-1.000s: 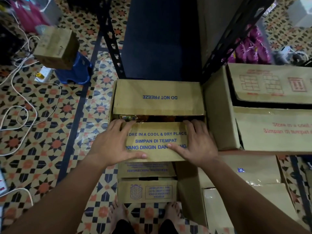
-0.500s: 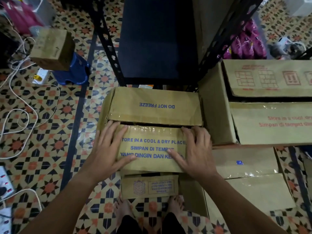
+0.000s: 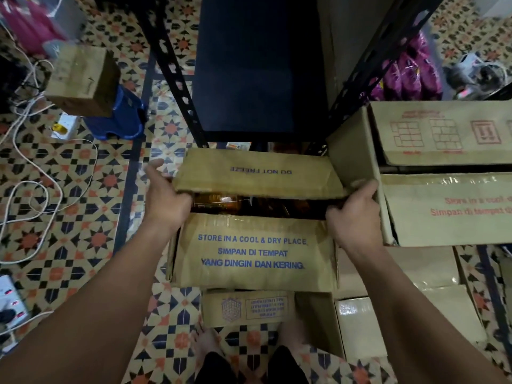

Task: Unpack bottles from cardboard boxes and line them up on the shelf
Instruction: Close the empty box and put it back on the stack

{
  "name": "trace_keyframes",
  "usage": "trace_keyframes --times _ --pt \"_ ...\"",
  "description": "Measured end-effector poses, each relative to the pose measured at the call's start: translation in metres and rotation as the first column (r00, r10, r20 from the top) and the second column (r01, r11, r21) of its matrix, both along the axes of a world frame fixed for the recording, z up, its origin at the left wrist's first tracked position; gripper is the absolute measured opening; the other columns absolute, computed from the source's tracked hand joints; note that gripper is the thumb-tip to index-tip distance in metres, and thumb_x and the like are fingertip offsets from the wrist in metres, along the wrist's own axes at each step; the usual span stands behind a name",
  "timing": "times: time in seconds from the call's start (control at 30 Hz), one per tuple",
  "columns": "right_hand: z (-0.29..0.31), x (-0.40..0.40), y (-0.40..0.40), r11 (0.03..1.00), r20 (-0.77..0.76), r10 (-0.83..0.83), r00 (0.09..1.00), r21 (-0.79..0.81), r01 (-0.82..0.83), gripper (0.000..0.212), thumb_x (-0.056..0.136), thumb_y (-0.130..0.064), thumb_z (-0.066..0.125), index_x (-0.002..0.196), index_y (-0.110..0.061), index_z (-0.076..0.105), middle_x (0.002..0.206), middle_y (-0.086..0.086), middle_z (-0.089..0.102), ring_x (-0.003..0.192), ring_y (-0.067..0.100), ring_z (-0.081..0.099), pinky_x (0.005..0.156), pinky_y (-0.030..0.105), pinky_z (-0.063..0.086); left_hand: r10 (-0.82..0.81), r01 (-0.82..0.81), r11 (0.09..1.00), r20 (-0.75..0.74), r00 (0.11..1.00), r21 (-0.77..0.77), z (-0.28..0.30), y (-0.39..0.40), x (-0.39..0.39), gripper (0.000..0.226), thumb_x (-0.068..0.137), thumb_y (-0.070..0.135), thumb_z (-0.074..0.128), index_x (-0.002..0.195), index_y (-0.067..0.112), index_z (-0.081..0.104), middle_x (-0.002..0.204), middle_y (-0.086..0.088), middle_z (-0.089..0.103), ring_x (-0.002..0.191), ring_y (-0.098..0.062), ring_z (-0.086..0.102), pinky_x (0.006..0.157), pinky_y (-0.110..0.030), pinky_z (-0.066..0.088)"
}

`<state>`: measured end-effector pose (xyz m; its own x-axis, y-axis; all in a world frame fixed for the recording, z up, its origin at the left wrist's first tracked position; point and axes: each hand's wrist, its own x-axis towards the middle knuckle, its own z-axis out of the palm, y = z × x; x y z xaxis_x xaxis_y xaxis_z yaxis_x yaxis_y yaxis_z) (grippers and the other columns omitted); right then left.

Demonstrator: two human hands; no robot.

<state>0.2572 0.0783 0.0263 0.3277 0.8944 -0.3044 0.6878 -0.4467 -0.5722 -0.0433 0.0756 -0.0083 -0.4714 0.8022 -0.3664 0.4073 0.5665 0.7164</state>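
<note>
Your left hand point(image 3: 166, 200) and right hand point(image 3: 353, 212) gripped the far flap point(image 3: 257, 173) by its ends; amber bottles point(image 3: 221, 202), probably, showed beneath.

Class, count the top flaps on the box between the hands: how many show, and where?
2: the far flap, gripped by left hand and right hand, and the near flap.

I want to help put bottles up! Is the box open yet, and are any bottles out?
Nearly open. The left hand and right hand grip the ends of the far flap, and amber bottles show in the gap. The near flap lies flat. No bottles are out, and the dark shelf looks bare.
</note>
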Motion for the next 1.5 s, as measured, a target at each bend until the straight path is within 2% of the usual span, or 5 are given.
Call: trace_keyframes --times 0.17,0.3,0.67,1.2,1.5 --pt "-0.017 -0.001 -0.005 0.961 0.036 0.127 0.991 -0.251 -0.114 0.081 0.090 -0.009 0.065 0.155 -0.026 0.020 0.117 0.010 0.059 0.106 0.037 0.062 0.091 0.043 0.053 -0.299 0.282 0.935 -0.050 0.953 -0.217 -0.018 -0.022 -0.012 0.067 0.102 0.018 0.058 0.159 0.035 0.027 0.113 0.005 0.056 0.103 -0.021 0.056 0.083 -0.032 0.044" --pt "-0.049 -0.003 0.012 0.942 0.069 0.121 0.990 -0.323 -0.093 0.068 0.092 0.001 0.057 0.150 -0.018 0.027 0.132 0.021 0.055 0.117 0.041 0.059 0.097 0.047 0.051 -0.299 0.220 0.927 -0.244 0.922 -0.305 -0.031 -0.015 -0.022 0.012 0.092 0.013 0.065 0.096 0.002 0.069 0.088 -0.014 0.069 0.083 -0.031 0.065 0.062 -0.030 0.044" --pt "-0.084 0.014 0.026 0.923 0.086 0.128 0.988 -0.375 -0.087 0.052 0.099 -0.010 0.046 0.150 -0.013 0.037 0.139 0.019 0.050 0.124 0.037 0.052 0.100 0.042 0.044 -0.383 0.172 0.800 -0.269 0.884 -0.574 -0.039 0.013 -0.012 0.019 0.094 0.002 0.057 0.078 0.008 0.048 0.081 -0.011 0.052 0.066 -0.021 0.049 0.049 -0.027 0.038" --pt "-0.007 0.024 -0.097 0.799 0.080 0.413 0.907 -0.510 -0.319 0.023 0.083 0.000 0.070 0.069 -0.007 0.054 0.072 0.007 0.055 0.068 0.023 0.058 0.064 0.030 0.047 -0.315 0.152 0.828 -0.222 0.923 -0.540 0.026 -0.185 -0.011 0.019 0.091 0.001 0.058 0.072 0.005 0.054 0.072 -0.010 0.055 0.066 -0.025 0.057 0.054 -0.028 0.044" --pt "0.024 0.015 -0.191 0.677 0.024 0.610 0.792 -0.536 -0.505 0.009 0.086 -0.003 0.068 0.079 0.001 0.063 0.070 0.009 0.058 0.067 0.023 0.059 0.057 0.028 0.045 -0.178 0.010 0.811 -0.230 0.957 -0.585 0.087 -0.329 -0.001 0.023 0.093 0.003 0.061 0.073 0.007 0.050 0.071 -0.006 0.050 0.073 -0.027 0.057 0.062 -0.032 0.048"
